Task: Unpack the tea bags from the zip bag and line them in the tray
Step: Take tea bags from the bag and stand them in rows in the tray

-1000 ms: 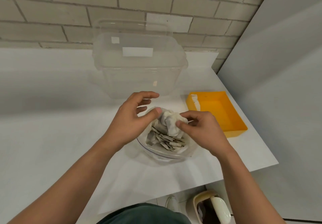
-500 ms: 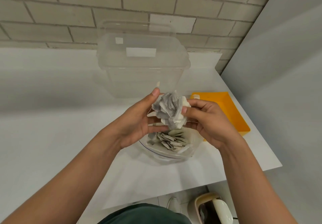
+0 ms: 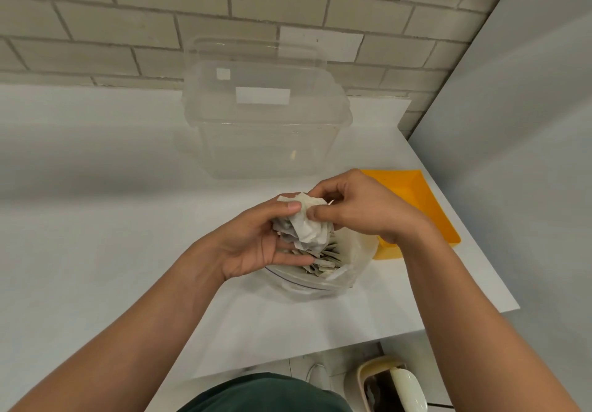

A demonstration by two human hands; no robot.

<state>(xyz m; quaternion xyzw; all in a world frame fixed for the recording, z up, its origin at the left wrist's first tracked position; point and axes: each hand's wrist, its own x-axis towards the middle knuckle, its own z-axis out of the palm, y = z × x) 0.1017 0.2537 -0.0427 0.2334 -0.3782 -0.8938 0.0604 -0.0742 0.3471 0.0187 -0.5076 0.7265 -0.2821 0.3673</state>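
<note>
A clear zip bag (image 3: 347, 275) stands open on the white counter, with several tea bags (image 3: 326, 262) lying inside. Just above its mouth I hold a bunch of white tea bags (image 3: 307, 227). My left hand (image 3: 256, 241) cups the bunch from the left, thumb pressed on top. My right hand (image 3: 358, 209) pinches the bunch's upper right part with thumb and fingers. The orange tray (image 3: 426, 200) sits to the right of the bag, partly hidden behind my right hand.
A large clear plastic box (image 3: 266, 123) with a lid stands behind the bag against the brick wall. The white counter (image 3: 96, 203) ends at a grey wall on the right. Below the front edge a small bin (image 3: 392, 386) stands on the floor.
Both hands lifted the bunch of tea bags out of the zip bag. My right hand has since shifted its pinch to the top of the bunch, and my left hand turned palm up under it.
</note>
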